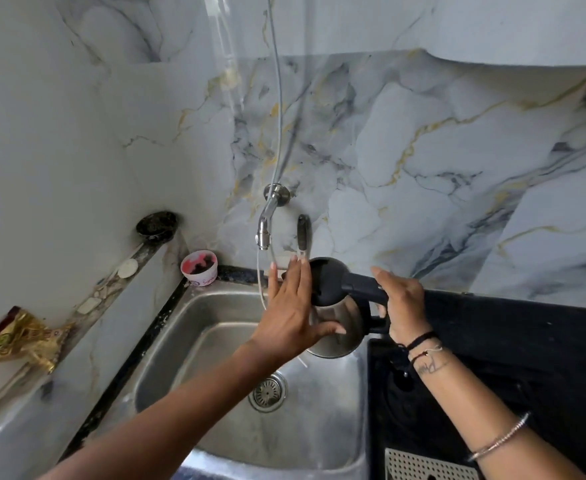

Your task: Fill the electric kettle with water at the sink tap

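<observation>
A steel electric kettle with a black lid and black handle hangs over the right side of the steel sink. My right hand grips the black handle. My left hand is spread flat against the kettle's left side and lid, fingers apart, thumb on the steel body. The chrome tap sticks out of the marble wall above and to the left of the kettle, its black lever beside it. A thin thread of water drops from the spout, left of the kettle.
A pink-and-white cup stands at the sink's back left corner. On the left ledge lie a dark round dish and gold wrappers. Black counter runs right of the sink, with a perforated tray near me. Drain strainer sits mid-basin.
</observation>
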Tool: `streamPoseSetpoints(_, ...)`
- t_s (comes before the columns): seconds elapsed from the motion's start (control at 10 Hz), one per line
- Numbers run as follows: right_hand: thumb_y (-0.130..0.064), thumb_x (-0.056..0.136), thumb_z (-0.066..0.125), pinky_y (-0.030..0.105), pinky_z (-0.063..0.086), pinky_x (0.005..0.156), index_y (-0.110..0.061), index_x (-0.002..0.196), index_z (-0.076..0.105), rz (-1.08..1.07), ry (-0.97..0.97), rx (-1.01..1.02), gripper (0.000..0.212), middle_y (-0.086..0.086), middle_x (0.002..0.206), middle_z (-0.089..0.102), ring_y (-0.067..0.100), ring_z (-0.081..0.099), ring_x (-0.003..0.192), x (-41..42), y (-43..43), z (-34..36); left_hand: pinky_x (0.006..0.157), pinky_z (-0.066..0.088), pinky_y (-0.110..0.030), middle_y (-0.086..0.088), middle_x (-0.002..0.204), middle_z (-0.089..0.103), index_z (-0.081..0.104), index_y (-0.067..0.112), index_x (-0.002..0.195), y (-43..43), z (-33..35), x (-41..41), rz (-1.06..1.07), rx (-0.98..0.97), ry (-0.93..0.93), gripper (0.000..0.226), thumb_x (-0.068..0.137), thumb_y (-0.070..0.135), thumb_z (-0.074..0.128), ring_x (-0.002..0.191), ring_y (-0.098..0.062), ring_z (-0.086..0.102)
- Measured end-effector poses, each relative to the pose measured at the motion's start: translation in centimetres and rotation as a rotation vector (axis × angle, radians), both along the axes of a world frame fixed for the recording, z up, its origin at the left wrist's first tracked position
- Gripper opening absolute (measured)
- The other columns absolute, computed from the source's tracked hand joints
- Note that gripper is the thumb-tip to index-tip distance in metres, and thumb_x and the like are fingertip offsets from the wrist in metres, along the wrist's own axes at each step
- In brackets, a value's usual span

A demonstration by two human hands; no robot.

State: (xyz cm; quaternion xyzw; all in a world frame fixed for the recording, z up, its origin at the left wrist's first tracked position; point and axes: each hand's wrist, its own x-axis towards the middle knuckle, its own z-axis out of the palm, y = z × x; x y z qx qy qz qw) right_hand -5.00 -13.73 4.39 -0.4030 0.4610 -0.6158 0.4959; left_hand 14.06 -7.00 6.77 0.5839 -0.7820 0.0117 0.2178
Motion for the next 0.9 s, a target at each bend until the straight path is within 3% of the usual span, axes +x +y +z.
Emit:
streamPoseSetpoints(0.1, -0.045, 0.06, 0.075, 0.026, 0.028, 0.047, -0.02, 0.039, 0.051, 0.006, 0.03, -0.002, 0.041, -0.009, 0.046, 0.038, 0.014, 0.037, 0.048, -0.6, 1.2, 0.7, 0.115, -0.023, -0.045, -0.021, 0.163, 0.005, 0.005, -0.009, 0.154, 1.2, -0.6, -0.9, 0.02, -0.022, 0.055, 0.129, 0.074, 0.074, 0.064, 0.152, -0.041, 0.009)
streamPoseSetpoints(0.2, -0.04, 0.064, 0.074, 0.029, 0.035, 0.054, -0.014, 0.053, 0.061, -0.004, 0.024, -0.022, 0.031, 0.005, 0.059, 0.05, 0.021, 0.047, 0.059, -4.4, 3.8, 0.4, 0.116, -0.024, -0.036, -0.009, 0.165, -0.013, -0.011, 0.003, 0.155, 3.5, -2.7, -4.6, 0.122, 0.004, 0.306, 0.145, 0.061, 0.09, 0.056, 0.153, -0.026, -0.012)
streamPoseSetpoints(0.3, -0.037, 0.068, 0.073, 0.034, 0.038, 0.061, -0.004, 0.067, 0.066, -0.015, 0.004, -0.026, 0.034, 0.012, 0.07, 0.055, 0.025, 0.05, 0.067, -8.4, 5.0, -0.2, 0.124, -0.001, -0.044, -0.004, 0.167, 0.008, 0.0, 0.016, 0.158, 4.6, -3.6, -7.7, 0.152, 0.17, 0.586, 0.149, 0.048, 0.087, 0.071, 0.153, -0.024, 0.004)
streamPoseSetpoints(0.4, -0.036, 0.069, 0.073, 0.042, 0.031, 0.062, 0.006, 0.066, 0.059, -0.029, 0.05, 0.015, 0.045, 0.016, 0.077, 0.046, 0.029, 0.042, 0.073, -14.0, 5.9, -1.9, 0.105, 0.042, -0.017, 0.026, 0.136, 0.055, 0.034, 0.051, 0.136, 5.1, -6.1, -11.9, 0.045, 0.325, 0.819, 0.111, 0.045, 0.056, 0.097, 0.13, 0.001, 0.049)
streamPoseSetpoints(0.5, -0.035, 0.07, 0.072, 0.042, 0.03, 0.06, 0.011, 0.06, 0.055, -0.036, 0.06, 0.068, 0.049, 0.015, 0.075, 0.047, 0.029, 0.042, 0.071, -16.3, 6.8, -3.5, 0.1, 0.044, -0.013, 0.028, 0.131, 0.058, 0.039, 0.052, 0.133, 5.6, -8.1, -14.0, 0.035, 0.335, 0.825, 0.11, 0.043, 0.044, 0.102, 0.124, 0.007, 0.053)
streamPoseSetpoints(0.6, -0.03, 0.073, 0.067, 0.04, 0.032, 0.056, 0.003, 0.06, 0.057, -0.057, 0.061, 0.135, 0.037, 0.012, 0.068, 0.05, 0.026, 0.044, 0.065, -18.8, 8.0, -5.9, 0.108, 0.044, -0.036, 0.015, 0.135, 0.06, 0.042, 0.036, 0.138, 5.9, -10.3, -16.9, 0.042, 0.363, 0.879, 0.113, 0.044, 0.038, 0.103, 0.129, -0.008, 0.054)
streamPoseSetpoints(0.7, -0.027, 0.075, 0.065, 0.032, 0.032, 0.052, -0.007, 0.053, 0.056, -0.105, 0.087, 0.142, 0.031, 0.006, 0.058, 0.049, 0.02, 0.044, 0.057, -21.9, 8.0, -7.2, 0.107, 0.044, -0.032, 0.014, 0.136, 0.06, 0.042, 0.038, 0.138, 5.4, -11.1, -19.9, 0.024, 0.422, 0.897, 0.11, 0.046, 0.039, 0.103, 0.13, -0.008, 0.054)
streamPoseSetpoints(0.8, -0.027, 0.078, 0.062, 0.022, 0.029, 0.042, -0.022, 0.04, 0.048, -0.14, 0.148, 0.156, 0.042, -0.015, 0.043, 0.044, 0.004, 0.038, 0.043, -25.9, 8.2, -8.4, 0.101, 0.044, -0.016, 0.021, 0.136, 0.058, 0.04, 0.046, 0.137, 5.7, -12.2, -23.7, -0.027, 0.487, 0.9, 0.108, 0.048, 0.04, 0.102, 0.129, -0.002, 0.053)
streamPoseSetpoints(0.9, -0.027, 0.081, 0.06, 0.023, 0.028, 0.042, -0.024, 0.04, 0.04, -0.098, 0.215, 0.155, 0.045, -0.017, 0.042, 0.038, 0.002, 0.033, 0.043, -27.7, 9.2, -9.9, 0.097, 0.041, -0.007, 0.03, 0.133, 0.056, 0.037, 0.055, 0.134, 6.9, -13.1, -25.2, -0.045, 0.547, 0.902, 0.106, 0.05, 0.042, 0.101, 0.127, 0.006, 0.051)
